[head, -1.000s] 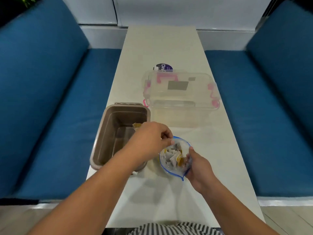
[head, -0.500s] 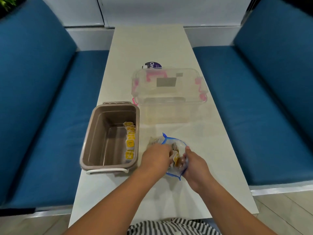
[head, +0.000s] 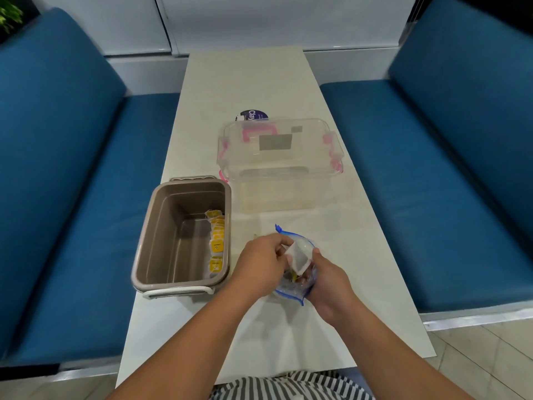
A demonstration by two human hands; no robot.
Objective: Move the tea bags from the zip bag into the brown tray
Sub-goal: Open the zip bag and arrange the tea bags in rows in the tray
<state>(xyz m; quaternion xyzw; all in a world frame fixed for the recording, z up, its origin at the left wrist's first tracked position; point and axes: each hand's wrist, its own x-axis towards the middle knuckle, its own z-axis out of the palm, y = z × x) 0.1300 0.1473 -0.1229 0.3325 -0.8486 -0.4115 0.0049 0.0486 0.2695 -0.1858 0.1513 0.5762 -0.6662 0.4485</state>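
tea bag [head: 298, 256] at zip bag [head: 290, 290] rim

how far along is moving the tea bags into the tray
Done: a row of yellow-tagged tea bags lies in the brown tray, along its right wall. In hand: the left hand pinches a white tea bag over the zip bag, which the right hand holds. Left: more remain inside.

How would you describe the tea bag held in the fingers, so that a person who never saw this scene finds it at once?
At the near end of the long white table, the right hand holds a blue-rimmed zip bag. The left hand pinches one tea bag at its mouth. It shows plain white, unlike the yellow-labelled tea bags lined up inside the brown tray.
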